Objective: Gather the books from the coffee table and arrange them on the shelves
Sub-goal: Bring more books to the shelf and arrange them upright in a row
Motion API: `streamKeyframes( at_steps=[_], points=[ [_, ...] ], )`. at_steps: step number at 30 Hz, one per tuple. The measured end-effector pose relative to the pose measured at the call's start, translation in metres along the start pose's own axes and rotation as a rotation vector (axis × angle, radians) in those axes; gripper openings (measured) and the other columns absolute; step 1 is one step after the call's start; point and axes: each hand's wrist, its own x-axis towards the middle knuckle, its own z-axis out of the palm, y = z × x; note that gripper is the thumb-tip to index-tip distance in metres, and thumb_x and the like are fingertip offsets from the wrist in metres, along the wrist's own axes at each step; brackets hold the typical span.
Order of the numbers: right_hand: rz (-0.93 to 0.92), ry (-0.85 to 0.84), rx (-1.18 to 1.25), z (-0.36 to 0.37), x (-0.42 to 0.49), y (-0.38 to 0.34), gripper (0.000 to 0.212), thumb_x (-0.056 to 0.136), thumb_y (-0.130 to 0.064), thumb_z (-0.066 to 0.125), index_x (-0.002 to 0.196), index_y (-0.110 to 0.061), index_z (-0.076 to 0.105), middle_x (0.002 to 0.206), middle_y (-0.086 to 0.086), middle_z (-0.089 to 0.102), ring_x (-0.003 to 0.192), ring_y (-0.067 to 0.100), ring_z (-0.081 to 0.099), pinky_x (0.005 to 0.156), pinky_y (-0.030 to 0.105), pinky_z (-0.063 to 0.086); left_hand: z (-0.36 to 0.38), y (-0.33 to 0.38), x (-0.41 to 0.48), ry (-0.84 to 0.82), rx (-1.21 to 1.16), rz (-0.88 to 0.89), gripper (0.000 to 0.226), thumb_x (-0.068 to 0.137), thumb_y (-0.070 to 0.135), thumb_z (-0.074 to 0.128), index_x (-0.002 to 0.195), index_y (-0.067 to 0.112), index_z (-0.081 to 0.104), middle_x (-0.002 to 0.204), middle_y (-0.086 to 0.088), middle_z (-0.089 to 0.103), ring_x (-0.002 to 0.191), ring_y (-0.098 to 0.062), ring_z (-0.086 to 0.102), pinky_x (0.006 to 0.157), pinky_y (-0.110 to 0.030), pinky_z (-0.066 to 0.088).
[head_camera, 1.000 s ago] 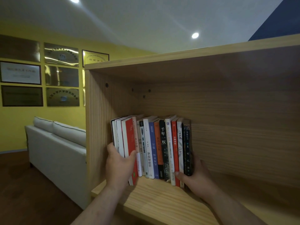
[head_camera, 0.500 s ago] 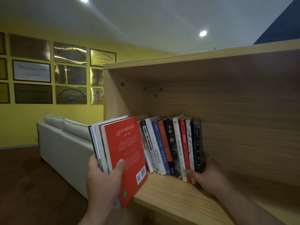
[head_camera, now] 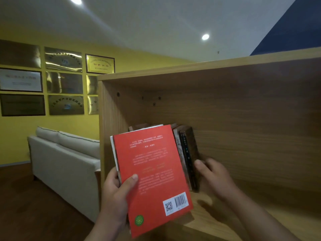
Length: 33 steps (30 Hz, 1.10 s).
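red book [head_camera: 152, 171]: back cover facing near, tilted, held off shelf [head_camera: 243, 119] | book row [head_camera: 187, 153]: upright, shelf's left end

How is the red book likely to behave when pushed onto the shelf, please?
Probably slightly bendy: the red book looks like a thin paperback. Its smooth cover may slip against the books behind it in the left hand. Likely light, since one grip holds several.
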Motion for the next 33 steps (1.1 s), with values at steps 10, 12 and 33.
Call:
streamKeyframes(
  at_steps=[10, 12, 33],
  points=[
    [0.122, 0.031, 0.426, -0.069, -0.050, -0.022, 0.083, 0.060, -0.025, 0.091, 0.133, -0.015, 0.052, 0.116, 0.014, 0.076, 0.103, 0.034, 0.076, 0.085, 0.048, 0.061, 0.124, -0.021, -0.005, -0.439, -0.013, -0.088, 0.046, 0.069, 0.036, 0.079, 0.113, 0.031, 0.067, 0.112, -0.012, 0.075, 0.099, -0.034, 0.074, 0.076, -0.044, 0.062],
    [0.130, 0.150, 0.428, -0.082, -0.060, -0.019, 0.093, 0.049, -0.032, 0.099, 0.129, -0.018, 0.055, 0.115, 0.014, 0.077, 0.098, 0.033, 0.077, 0.079, 0.049, 0.063, 0.137, -0.026, -0.003, -0.542, 0.087, -0.102, 0.046, 0.076, 0.044, 0.076, 0.120, 0.036, 0.063, 0.118, -0.006, 0.073, 0.105, -0.028, 0.073, 0.084, -0.045, 0.061],
    [0.199, 0.726, -0.113, -0.028, -0.009, 0.019, 0.048, 0.084, -0.037, 0.078, 0.111, -0.022, 0.042, 0.097, 0.000, 0.064, 0.076, 0.018, 0.067, 0.061, 0.035, 0.057, 0.079, -0.066, 0.023, -0.357, 0.996, 0.094, 0.064, 0.089, 0.045, 0.061, 0.147, 0.030, 0.041, 0.135, 0.015, 0.039, 0.129, -0.009, 0.042, 0.114, -0.038, 0.042]
  ],
)
